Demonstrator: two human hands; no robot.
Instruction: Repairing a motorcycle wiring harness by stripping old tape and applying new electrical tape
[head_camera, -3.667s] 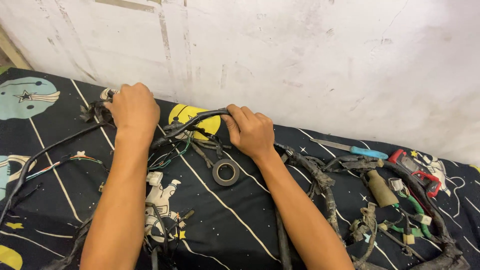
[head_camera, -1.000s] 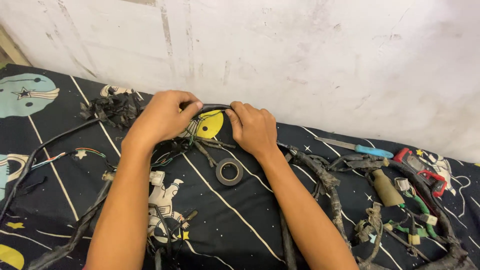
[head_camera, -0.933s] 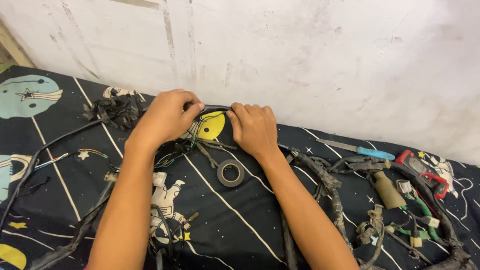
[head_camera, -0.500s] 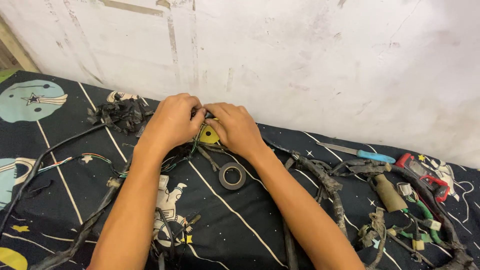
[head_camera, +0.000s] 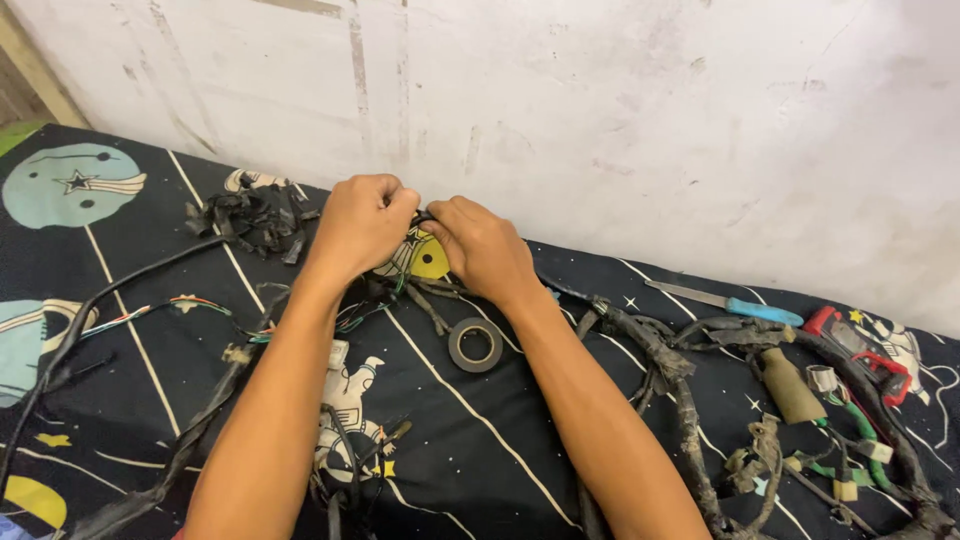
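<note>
Nearest the camera, at the bottom edge, a tangle of dark wire ends (head_camera: 345, 470) lies on the black patterned cloth (head_camera: 470, 450), which carries white lines, stars and a small astronaut figure (head_camera: 350, 395). Both bare forearms run up from that edge and converge toward the middle. Between them, just past the elbows, a roll of black tape (head_camera: 475, 344) lies flat on the cloth, close to the right forearm but apart from both hands. Off to the right, a thick, dirty length of wrapped wiring harness (head_camera: 680, 390) snakes across the cloth, and beyond it sit an olive-brown rubber boot (head_camera: 790, 385), a few small connectors with green wires (head_camera: 850, 440) and a red-and-black tool (head_camera: 860, 350) (its exact kind is hard to make out). On the left, a long black cable (head_camera: 120, 300) curves away, with a thinner multicoloured lead (head_camera: 170, 305) beside it. Farther up, the left hand (head_camera: 362, 225) and the right hand (head_camera: 480, 250) meet nearly knuckle to knuckle, both curled closed and pinching the same short stretch of black cable (head_camera: 420, 217) between their fingertips, above a yellow circle (head_camera: 430, 260) printed on the cloth. Just left of the left hand lies a heap of torn black tape scraps (head_camera: 255, 215). To the far right, a screwdriver with a blue handle (head_camera: 735, 303) lies near the foot of the wall. Behind everything stands a scuffed white wall (head_camera: 600, 110).
</note>
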